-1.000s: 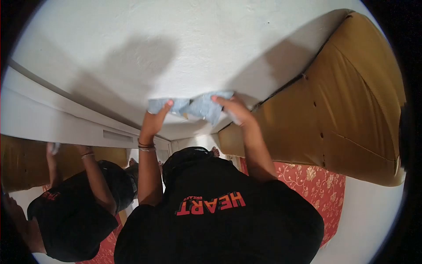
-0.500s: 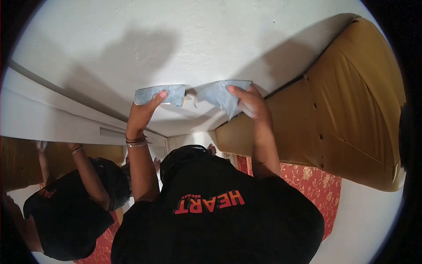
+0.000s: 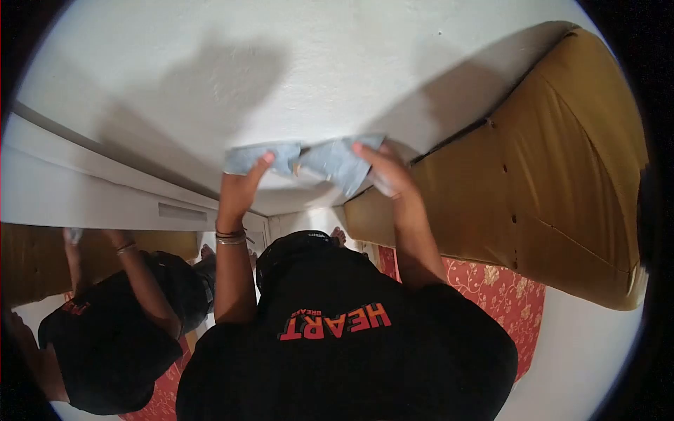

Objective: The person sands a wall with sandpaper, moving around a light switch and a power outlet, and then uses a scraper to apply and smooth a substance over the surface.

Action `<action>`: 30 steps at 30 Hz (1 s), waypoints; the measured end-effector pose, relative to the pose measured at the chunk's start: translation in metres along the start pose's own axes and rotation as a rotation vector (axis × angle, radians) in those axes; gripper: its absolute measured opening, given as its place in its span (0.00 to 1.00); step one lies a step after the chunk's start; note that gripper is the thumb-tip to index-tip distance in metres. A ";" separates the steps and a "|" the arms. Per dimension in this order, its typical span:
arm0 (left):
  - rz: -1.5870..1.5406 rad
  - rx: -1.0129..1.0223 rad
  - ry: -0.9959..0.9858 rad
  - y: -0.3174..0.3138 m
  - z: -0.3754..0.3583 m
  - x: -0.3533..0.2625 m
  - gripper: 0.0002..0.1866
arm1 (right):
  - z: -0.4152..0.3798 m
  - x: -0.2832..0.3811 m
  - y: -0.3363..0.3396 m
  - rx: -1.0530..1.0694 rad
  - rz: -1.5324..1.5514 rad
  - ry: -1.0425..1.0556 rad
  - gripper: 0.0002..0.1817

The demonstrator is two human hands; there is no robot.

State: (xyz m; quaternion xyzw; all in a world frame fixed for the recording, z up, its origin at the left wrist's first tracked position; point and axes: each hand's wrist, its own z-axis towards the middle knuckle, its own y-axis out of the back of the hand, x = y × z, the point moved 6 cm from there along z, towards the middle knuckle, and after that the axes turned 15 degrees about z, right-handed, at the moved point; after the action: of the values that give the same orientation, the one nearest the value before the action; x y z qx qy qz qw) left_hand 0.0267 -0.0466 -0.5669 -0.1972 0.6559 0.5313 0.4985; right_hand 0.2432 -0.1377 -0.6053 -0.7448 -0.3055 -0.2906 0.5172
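Observation:
My left hand (image 3: 242, 184) is closed around a grey-blue sheet-like piece (image 3: 247, 160), thumb pressed on its face. A small yellowish spot shows near that piece's inner end. My right hand (image 3: 390, 172) grips a second grey-blue piece (image 3: 337, 163), crumpled and hanging to a point, with the thumb on top. Something whitish shows under the right fingers. The two pieces meet or nearly meet in the middle; blur hides whether they are joined. Their exact kind cannot be made out. Both are held up in front of a pale surface.
A golden-brown upholstered piece of furniture (image 3: 533, 161) stands at the right. Red floral fabric (image 3: 495, 298) lies below it. At the left, under a white ledge (image 3: 105, 189), a mirror (image 3: 28, 259) reflects the person in a black shirt.
Both hands have come closer together, the left moving right and slightly down, the right moving left. The gap between the two grey-blue pieces has narrowed.

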 end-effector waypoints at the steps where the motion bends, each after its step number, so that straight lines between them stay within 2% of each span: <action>1: -0.165 -0.042 0.048 0.009 0.000 -0.015 0.16 | -0.008 0.025 -0.019 0.028 0.020 0.090 0.20; 2: -0.329 -0.087 0.092 0.015 0.001 -0.020 0.15 | -0.012 0.040 -0.030 0.060 0.038 0.184 0.20; 3: -0.330 -0.091 0.089 0.014 0.001 -0.015 0.15 | -0.012 0.038 -0.031 0.064 0.036 0.186 0.20; 5: -0.181 -0.031 0.071 0.001 0.005 0.004 0.15 | -0.007 0.021 -0.022 -0.085 -0.031 0.153 0.20; 6: -0.035 0.000 0.056 -0.010 0.005 0.011 0.14 | -0.005 0.008 -0.021 -0.099 -0.135 0.145 0.21; 7: -0.059 0.058 0.049 -0.030 0.004 0.042 0.14 | 0.007 -0.018 -0.006 -0.087 -0.199 0.110 0.22; 8: -0.082 0.120 0.042 -0.055 0.002 0.083 0.14 | 0.024 -0.053 0.023 -0.079 -0.262 0.074 0.22; 10: -0.122 0.103 0.194 -0.092 -0.005 0.167 0.14 | 0.072 -0.142 0.130 -0.266 -0.523 0.006 0.21; 12: -0.122 0.063 0.142 -0.090 -0.015 0.178 0.14 | 0.073 -0.161 0.168 -0.326 -0.522 0.045 0.21; 13: -0.122 0.003 0.085 -0.083 -0.006 0.173 0.14 | 0.078 -0.153 0.174 -0.367 -0.526 0.092 0.21; 14: -0.147 -0.023 -0.003 -0.075 0.000 0.163 0.11 | 0.037 -0.082 0.101 -0.385 -0.787 0.183 0.22; 16: -0.051 0.062 0.032 -0.029 0.001 0.072 0.10 | 0.009 -0.027 0.056 -0.361 -0.421 0.088 0.25; 18: -0.097 -0.186 -0.072 0.020 -0.003 -0.001 0.11 | -0.009 0.025 0.036 -0.185 -0.174 0.276 0.23; 20: -0.188 -0.171 -0.029 0.046 -0.002 -0.026 0.11 | -0.047 0.085 -0.013 -0.078 -0.040 0.429 0.20; 21: -0.278 -0.159 0.005 0.052 -0.001 -0.028 0.12 | -0.046 0.087 -0.008 -0.078 -0.042 0.429 0.20; 22: -0.279 -0.161 0.001 0.052 0.000 -0.023 0.12 | -0.041 0.082 -0.002 -0.063 -0.076 0.344 0.19; 24: -0.074 -0.028 0.056 0.028 0.006 0.006 0.12 | -0.025 0.054 0.016 -0.078 -0.158 0.236 0.17; 25: -0.079 -0.058 -0.023 0.008 0.006 0.025 0.12 | -0.006 0.023 0.036 -0.091 -0.275 0.174 0.18; 26: 0.052 0.079 0.013 -0.013 0.006 0.061 0.14 | 0.013 -0.011 0.059 -0.107 -0.391 0.112 0.18; 29: -0.121 0.061 0.070 -0.060 -0.005 0.151 0.14 | 0.038 -0.084 0.118 -0.199 -0.549 0.034 0.20; 30: -0.087 0.040 0.095 -0.063 -0.007 0.178 0.14 | 0.040 -0.096 0.145 -0.358 -0.678 -0.030 0.21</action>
State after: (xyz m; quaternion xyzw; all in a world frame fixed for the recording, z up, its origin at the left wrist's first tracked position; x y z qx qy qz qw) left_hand -0.0028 -0.0268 -0.7527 -0.2407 0.6800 0.4860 0.4934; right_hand 0.2962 -0.1546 -0.7750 -0.6844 -0.4864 -0.4829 0.2488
